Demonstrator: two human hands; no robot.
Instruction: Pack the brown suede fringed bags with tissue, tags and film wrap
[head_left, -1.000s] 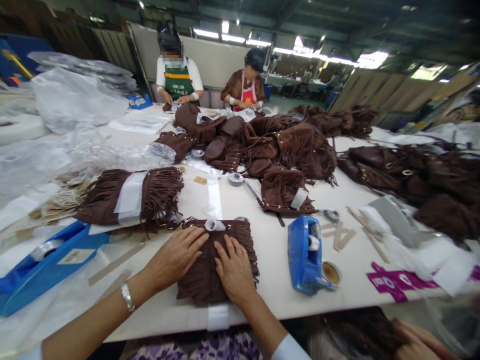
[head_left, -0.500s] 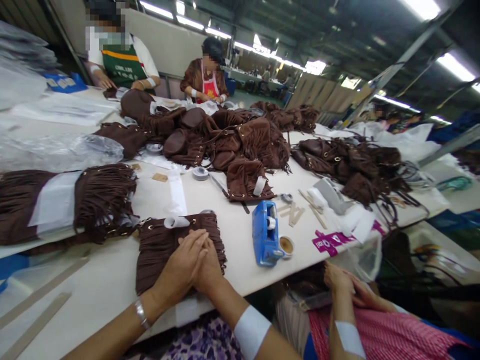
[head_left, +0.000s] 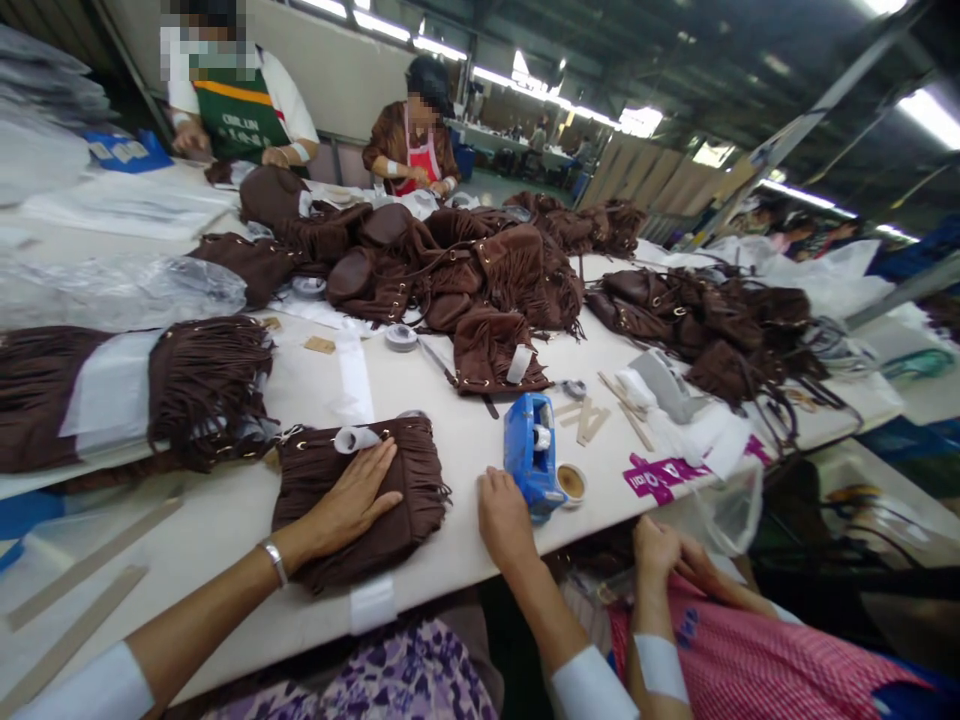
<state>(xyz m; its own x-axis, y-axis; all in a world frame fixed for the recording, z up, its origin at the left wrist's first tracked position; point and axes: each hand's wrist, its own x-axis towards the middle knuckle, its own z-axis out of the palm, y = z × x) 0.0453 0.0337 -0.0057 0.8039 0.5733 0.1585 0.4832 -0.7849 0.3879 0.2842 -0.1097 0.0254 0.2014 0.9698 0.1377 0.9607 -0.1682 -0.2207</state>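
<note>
Flat palm on the fringe, other hand at the tape

Low in the middle of the frame, the left hand (head_left: 349, 505) lies spread, palm down, on the brown fringed bag (head_left: 420, 470), which sits over a white paper band (head_left: 373, 603) at the table (head_left: 465, 430) edge. To its right, the right hand (head_left: 506, 520) rests with its fingers loosely together against the blue tape dispenser (head_left: 529, 450). With only one palm pinning it, I reckon the fringe could splay or the band slip crooked.
</note>
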